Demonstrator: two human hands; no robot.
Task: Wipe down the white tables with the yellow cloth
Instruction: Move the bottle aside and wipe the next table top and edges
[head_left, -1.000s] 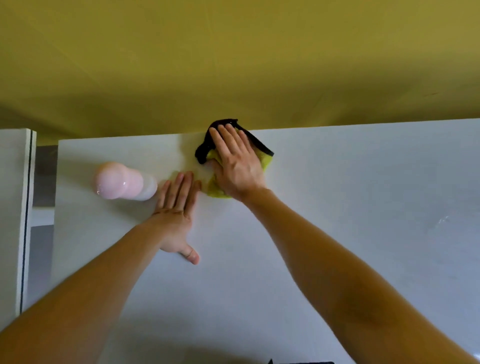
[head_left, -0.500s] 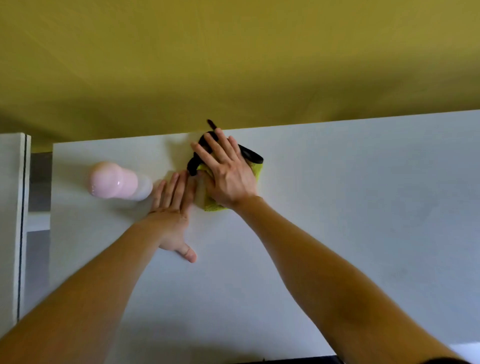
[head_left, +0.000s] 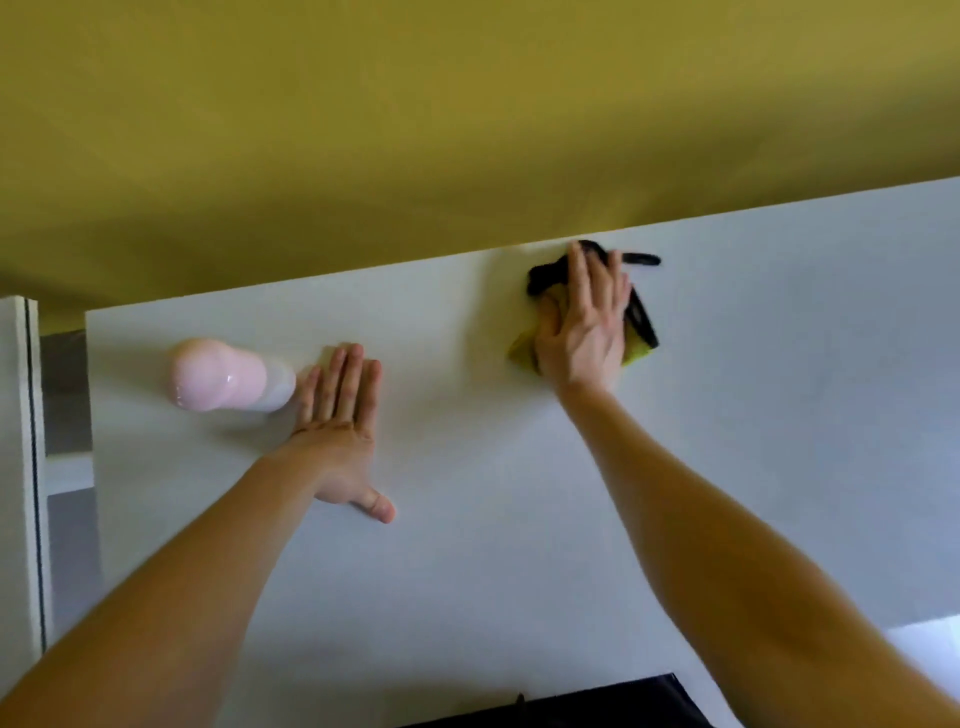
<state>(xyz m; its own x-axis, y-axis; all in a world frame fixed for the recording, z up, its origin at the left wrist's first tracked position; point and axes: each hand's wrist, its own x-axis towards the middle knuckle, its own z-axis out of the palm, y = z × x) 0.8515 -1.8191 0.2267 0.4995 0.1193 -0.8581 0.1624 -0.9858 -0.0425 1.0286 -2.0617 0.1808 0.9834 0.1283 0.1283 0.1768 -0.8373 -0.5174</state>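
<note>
Filling most of the view, white table (head_left: 519, 519), far edge against a yellow wall (head_left: 467, 130); sliver of a second white table (head_left: 15, 441) cut off at far left. Flat on the top, left hand (head_left: 337, 421), fingers straight, holding nothing, just beside a blurred pink rounded thing (head_left: 218, 374); touching or not, cannot tell. Pressing down, right hand (head_left: 587, 332), fingers straight, on the yellow cloth (head_left: 638, 355) near the far edge, mostly hidden, black trim poking out. At the bottom, dark shape (head_left: 597, 701), cut off.

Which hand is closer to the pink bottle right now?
Left. The left hand lies flat beside the pink bottle; the right hand presses the yellow cloth farther along the table.
</note>
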